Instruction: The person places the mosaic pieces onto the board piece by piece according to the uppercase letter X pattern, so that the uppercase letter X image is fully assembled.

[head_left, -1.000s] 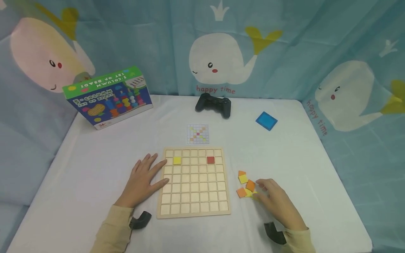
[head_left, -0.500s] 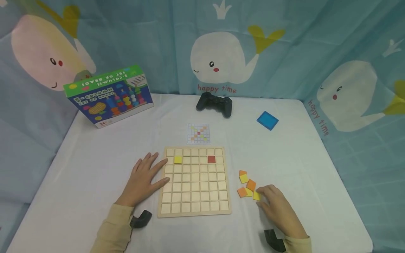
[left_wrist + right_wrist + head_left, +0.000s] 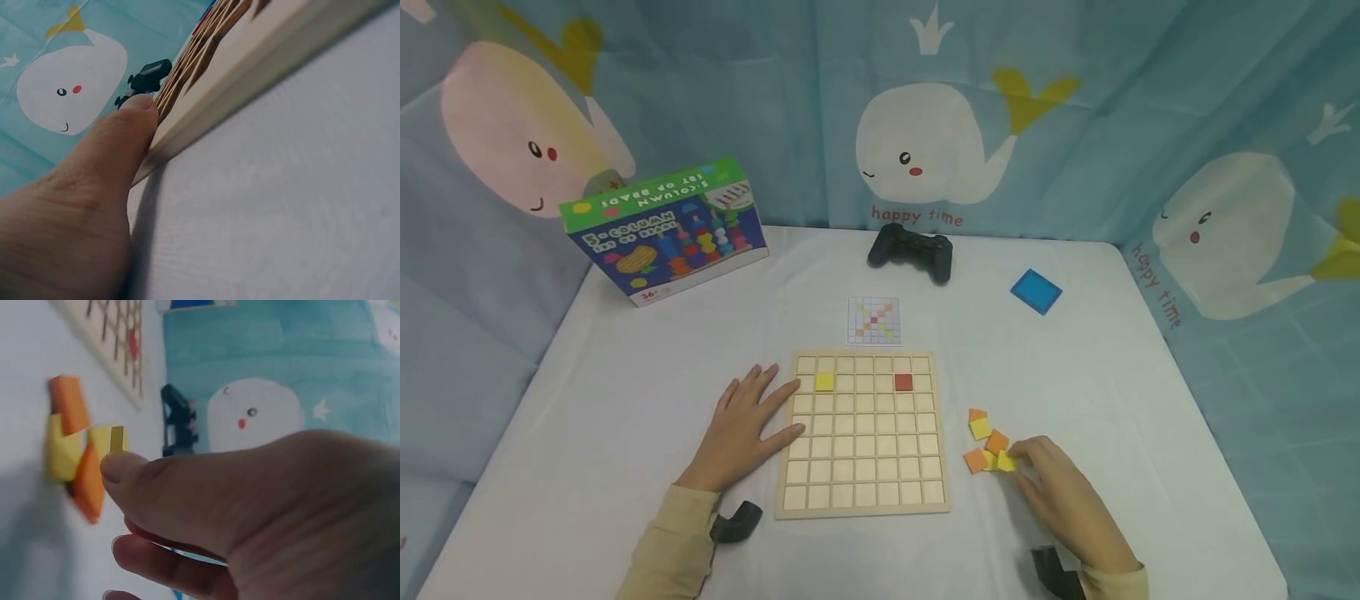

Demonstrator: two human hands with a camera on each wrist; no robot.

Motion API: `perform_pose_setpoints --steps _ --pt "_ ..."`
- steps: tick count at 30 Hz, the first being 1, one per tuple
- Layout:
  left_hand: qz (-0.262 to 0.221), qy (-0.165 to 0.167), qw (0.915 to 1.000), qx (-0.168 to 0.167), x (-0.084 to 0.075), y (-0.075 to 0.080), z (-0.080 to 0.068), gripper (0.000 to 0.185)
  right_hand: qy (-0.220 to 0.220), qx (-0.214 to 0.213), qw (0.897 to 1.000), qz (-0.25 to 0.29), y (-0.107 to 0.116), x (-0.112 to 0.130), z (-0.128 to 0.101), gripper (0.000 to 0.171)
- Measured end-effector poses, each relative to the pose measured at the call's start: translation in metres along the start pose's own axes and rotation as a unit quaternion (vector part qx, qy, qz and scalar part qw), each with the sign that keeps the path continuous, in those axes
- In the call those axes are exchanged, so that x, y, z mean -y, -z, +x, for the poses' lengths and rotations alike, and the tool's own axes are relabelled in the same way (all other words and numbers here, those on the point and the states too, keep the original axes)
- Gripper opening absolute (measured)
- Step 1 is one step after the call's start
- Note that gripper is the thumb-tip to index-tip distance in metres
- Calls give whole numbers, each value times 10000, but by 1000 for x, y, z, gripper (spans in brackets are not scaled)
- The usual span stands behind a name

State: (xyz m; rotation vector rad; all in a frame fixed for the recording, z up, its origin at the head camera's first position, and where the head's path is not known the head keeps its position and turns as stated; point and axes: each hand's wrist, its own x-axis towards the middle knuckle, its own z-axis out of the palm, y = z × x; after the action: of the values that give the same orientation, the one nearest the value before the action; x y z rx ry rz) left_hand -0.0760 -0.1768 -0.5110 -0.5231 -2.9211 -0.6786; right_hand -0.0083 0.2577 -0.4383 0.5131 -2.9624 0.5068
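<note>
So the right hand (image 3: 1058, 493) had a yellow tile (image 3: 1007, 462) pinched between thumb and finger, just right of the wooden board (image 3: 865, 471). Little flat square thing, bright lemon yellow, plain, sitting a bit tilted, with a thin edge poking up past the thumb in the wrist view. Right next to it was a loose bunch of orange tiles (image 3: 975, 461) and more yellow ones on the white counter (image 3: 1112, 400). The left hand (image 3: 739, 435) was relaxed, fingers spread, thumb and index resting on the pale gridded board's left edge.
</note>
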Motion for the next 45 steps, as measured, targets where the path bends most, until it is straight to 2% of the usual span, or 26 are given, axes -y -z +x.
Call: perform_pose_setpoints --steps 3,8,11,18,23,28,34,41,45 --pt "-17 5 10000 -12 -1 0 -1 70 445 -167 9989 -52 6 3 13 35" --pt "-55 18 10000 18 -1 0 -2 69 717 23 9973 -124 11 19 43 30" --pt "-61 30 10000 52 -1 0 -3 70 1033 143 9944 -168 10 33 62 30" --pt "-56 4 10000 37 1 -1 -5 70 2009 406 9788 -59 0 73 107 21" --pt "-48 -34 10000 -34 2 0 -4 69 2574 543 9647 101 -19 96 134 16" --pt "-65 -8 10000 -11 1 1 -3 70 2473 865 9648 236 -43 107 152 15" --pt "-96 -16 10000 -14 1 0 -2 70 2189 1318 9647 640 -64 112 162 17" --pt "-91 -8 10000 3 1 1 0 69 2024 1362 9695 237 -78 117 165 20" --pt "-51 -7 10000 31 1 0 1 70 1921 1418 9709 189 -79 118 165 21"
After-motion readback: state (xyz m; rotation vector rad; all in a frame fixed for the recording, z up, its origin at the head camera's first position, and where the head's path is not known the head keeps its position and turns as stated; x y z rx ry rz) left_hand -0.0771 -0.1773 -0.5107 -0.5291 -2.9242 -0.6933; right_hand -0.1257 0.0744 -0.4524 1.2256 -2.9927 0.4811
